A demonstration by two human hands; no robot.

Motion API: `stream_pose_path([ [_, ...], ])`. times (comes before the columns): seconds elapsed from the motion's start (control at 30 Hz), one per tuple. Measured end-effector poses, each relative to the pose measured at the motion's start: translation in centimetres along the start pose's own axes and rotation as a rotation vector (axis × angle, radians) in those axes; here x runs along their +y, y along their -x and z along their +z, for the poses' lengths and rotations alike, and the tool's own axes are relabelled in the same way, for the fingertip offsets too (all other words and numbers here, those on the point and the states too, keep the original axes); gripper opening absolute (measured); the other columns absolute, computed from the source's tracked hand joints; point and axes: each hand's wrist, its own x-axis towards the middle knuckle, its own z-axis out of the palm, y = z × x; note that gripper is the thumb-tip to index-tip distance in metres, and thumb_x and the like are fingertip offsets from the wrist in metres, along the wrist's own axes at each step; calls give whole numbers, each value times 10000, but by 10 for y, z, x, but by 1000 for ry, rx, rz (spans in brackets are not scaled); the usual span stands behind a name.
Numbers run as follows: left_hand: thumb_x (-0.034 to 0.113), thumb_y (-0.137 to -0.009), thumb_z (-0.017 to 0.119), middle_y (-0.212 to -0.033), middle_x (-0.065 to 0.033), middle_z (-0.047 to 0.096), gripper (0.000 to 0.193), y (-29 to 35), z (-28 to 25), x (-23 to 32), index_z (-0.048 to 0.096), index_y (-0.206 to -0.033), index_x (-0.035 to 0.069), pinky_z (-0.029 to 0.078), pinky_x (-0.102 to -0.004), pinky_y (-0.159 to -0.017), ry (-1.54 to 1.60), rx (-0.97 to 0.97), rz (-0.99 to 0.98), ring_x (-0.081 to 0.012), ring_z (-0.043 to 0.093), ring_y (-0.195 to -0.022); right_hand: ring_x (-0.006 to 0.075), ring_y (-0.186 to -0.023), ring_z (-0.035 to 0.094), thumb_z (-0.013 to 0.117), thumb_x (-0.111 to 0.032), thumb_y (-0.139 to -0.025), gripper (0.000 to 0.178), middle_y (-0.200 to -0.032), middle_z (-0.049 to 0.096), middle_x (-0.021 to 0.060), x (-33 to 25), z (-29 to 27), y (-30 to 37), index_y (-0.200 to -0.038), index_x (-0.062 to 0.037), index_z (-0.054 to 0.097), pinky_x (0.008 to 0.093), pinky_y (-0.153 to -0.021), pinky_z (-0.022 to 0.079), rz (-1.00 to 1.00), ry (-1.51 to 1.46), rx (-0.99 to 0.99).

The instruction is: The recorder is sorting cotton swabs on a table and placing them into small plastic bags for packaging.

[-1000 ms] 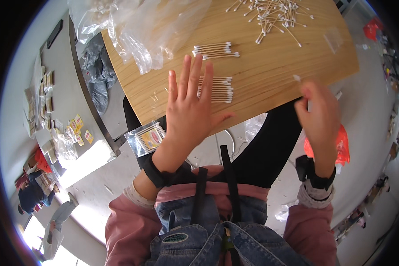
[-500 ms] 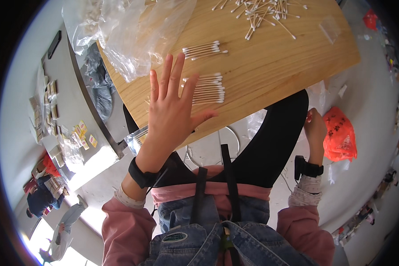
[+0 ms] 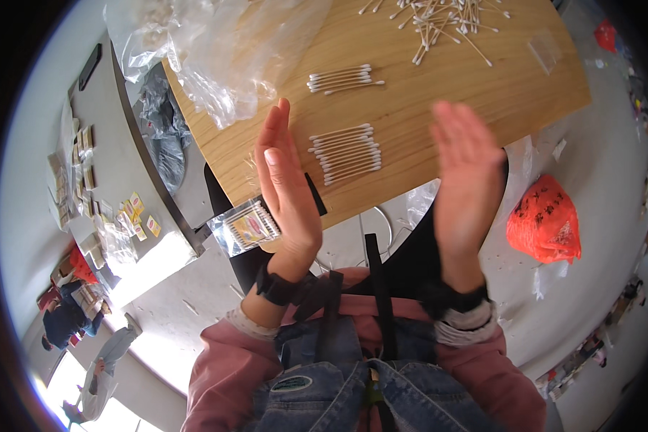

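My left hand is held on edge with its fingers stretched, just left of a neat row of cotton swabs on the wooden table. Across from it, my right hand is raised palm inward near the table's front edge, fingers straight and smeared by motion. Both palms hold nothing. Farther back lies a smaller row of cotton swabs. A clear packet of cotton swabs sits at the near left corner, beside my left wrist. Part of a dark flat object shows behind my left hand.
A loose heap of cotton swabs is at the far side. Clear plastic bags cover the table's far left; a small clear bag lies at its right. A red bag stands on the floor. Another table holds small packets.
My right hand has risen from beside my right knee to the table's front edge. My left hand has turned on edge and moved off the swab rows, and the packet shows more fully.
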Motion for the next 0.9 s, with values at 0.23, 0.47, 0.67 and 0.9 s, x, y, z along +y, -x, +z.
stream_pose_path([
  [0.23, 467, -1092, 304, -1624, -168, 294, 622, 10, 23, -5, 315, -1540, 35, 145, -383, -1249, 72, -12, 42, -248, 231, -1523, 318, -1452, 359, 302, -555, -1067, 728, -1531, 398, 228, 42, 61, 12, -1500, 29, 334, 446, -1220, 245, 41, 146, -55],
  [0.47, 462, -1092, 311, -1613, -188, 306, 625, 6, 20, -4, 317, -1538, 24, 155, -383, -1248, 140, 85, 8, -256, 243, -1519, 322, -1421, 400, 267, -596, -1054, 767, -1495, 435, 242, 42, 47, -4, -1499, 24, 337, 440, -1209, 264, -7, 168, -47],
  [0.67, 453, -1091, 310, -1597, -200, 332, 606, 8, 20, -7, 347, -1523, 28, 153, -383, -1250, 110, 7, 59, -254, 266, -1510, 299, -1403, 422, 269, -595, -1056, 747, -1456, 466, 241, 43, 55, 9, -1456, 27, 378, 428, -1198, 278, 64, 111, -82],
  [0.9, 367, -1093, 332, -1583, -229, 346, 599, 10, -14, 4, 282, -1528, -42, 139, -460, -1232, -286, -166, 185, -320, 296, -1498, 323, -1401, 431, 248, -597, -1056, 772, -1449, 476, 257, 29, 29, -6, -1448, 53, 384, 448, -1200, 294, -30, 74, 82],
])
